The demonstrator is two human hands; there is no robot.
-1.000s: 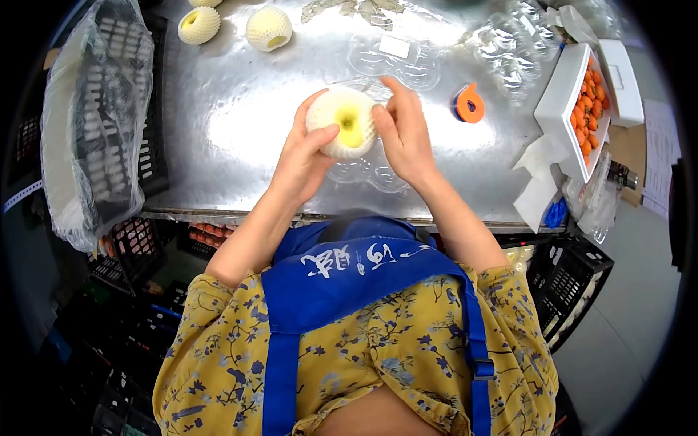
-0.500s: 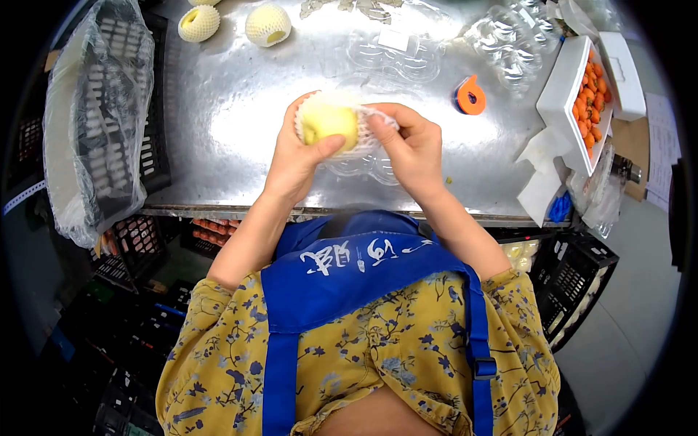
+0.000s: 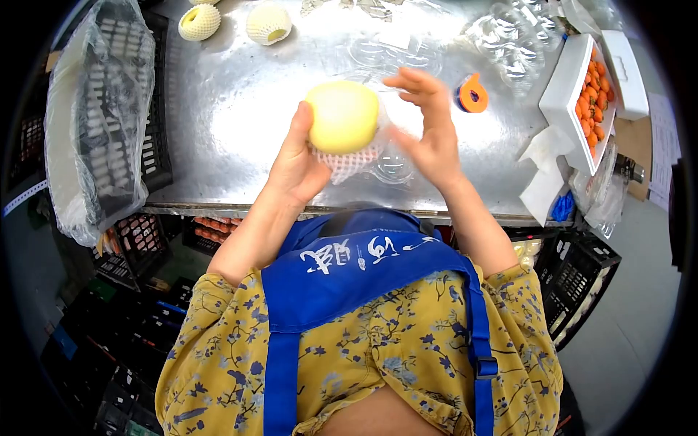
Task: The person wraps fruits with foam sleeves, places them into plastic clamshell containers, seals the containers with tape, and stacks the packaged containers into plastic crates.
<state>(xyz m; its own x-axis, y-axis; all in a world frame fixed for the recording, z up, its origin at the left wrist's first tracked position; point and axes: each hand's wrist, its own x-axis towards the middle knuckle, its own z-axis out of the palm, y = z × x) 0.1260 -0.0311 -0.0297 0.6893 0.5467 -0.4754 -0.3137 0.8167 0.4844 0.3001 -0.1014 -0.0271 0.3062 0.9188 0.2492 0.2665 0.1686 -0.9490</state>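
My left hand grips a smooth yellow apple from its left side, thumb up along it. White foam netting covers only the lower part of the fruit and hangs beneath it. Just to the right, my right hand is open with fingers apart, slightly blurred, and holds nothing. Behind and below the apple, a clear plastic clamshell lies on the metal table, partly hidden by the fruit and netting.
Fruits in foam nets sit at the far left. An orange tape dispenser lies right of my right hand. Clear packaging is piled behind it. A white foam box of small orange produce stands right; a plastic-covered crate stands left.
The netting has slid down, baring more of the apple, which now sits higher and closer to the camera. My right hand has let go of the netting and moved right, its fingers opening.
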